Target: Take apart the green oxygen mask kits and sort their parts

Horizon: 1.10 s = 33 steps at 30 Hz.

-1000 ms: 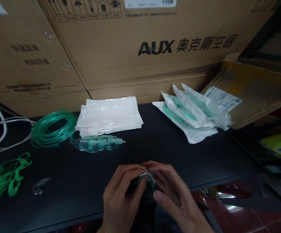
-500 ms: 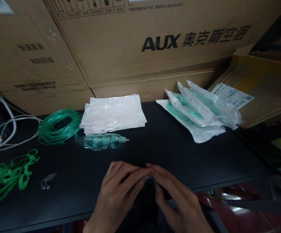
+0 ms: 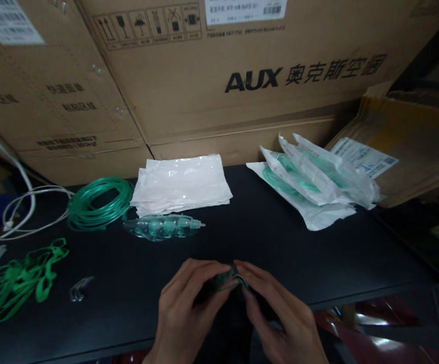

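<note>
Both hands meet near the front edge of the dark shelf. My left hand (image 3: 194, 296) pinches one side of a clear greenish plastic face mask (image 3: 223, 278), mostly hidden by the fingers. On its other side, my right hand (image 3: 276, 306) grips the rim, where a thin, bright, curved strip (image 3: 239, 277) shows between the fingertips. Beyond the hands lies a row of nested clear green masks (image 3: 164, 227). Several small shiny bent strips (image 3: 80, 290) lie to the left.
Behind the masks sits a stack of white pouches (image 3: 181, 184), beside coiled green tubing (image 3: 100, 202). Green elastic straps (image 3: 18, 278) and a white cable (image 3: 26, 189) are at left. Packed tubing pouches (image 3: 314, 182) lean at right by an opened carton (image 3: 405, 141). Large cardboard boxes (image 3: 189, 101) wall the back.
The view has tilted up slightly, so the scene sits lower. My left fingers have shifted on the mask, and more of its greenish plastic and the curved strip shows.
</note>
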Tool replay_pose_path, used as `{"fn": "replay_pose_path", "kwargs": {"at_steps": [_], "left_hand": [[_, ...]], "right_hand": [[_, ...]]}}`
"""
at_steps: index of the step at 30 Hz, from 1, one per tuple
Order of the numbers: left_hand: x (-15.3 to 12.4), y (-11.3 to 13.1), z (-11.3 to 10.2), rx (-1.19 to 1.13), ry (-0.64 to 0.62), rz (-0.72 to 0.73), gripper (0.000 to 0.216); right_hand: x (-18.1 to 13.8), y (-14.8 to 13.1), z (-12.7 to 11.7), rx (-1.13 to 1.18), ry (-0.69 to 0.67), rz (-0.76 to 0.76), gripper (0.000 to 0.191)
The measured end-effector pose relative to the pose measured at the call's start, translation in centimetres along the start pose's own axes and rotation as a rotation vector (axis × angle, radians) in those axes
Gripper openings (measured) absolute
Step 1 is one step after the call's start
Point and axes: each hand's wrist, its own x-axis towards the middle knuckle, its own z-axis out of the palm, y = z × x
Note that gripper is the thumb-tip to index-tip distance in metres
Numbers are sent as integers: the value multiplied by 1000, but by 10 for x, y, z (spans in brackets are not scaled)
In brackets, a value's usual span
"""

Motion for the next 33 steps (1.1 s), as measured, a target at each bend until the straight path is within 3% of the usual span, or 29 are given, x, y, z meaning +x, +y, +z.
{"fn": "replay_pose_path", "kwargs": {"at_steps": [5,10,18,25,33], "left_hand": [[-5,5,7,-45,26,29,21],[-3,6,9,26,18,83,25],[-15,6,21,46,144,7,21],[-11,11,15,43,88,-2,16],[2,16,11,-55,14,-67,12]], "right_hand": [[5,-6,7,-70,121,5,29],[8,-5,4,-67,111,-20,35],[9,-14,3,-38,135,12,30],[-1,-9,18,-130,300,-6,31],[-4,-7,25,-84,389,23,28]]}}
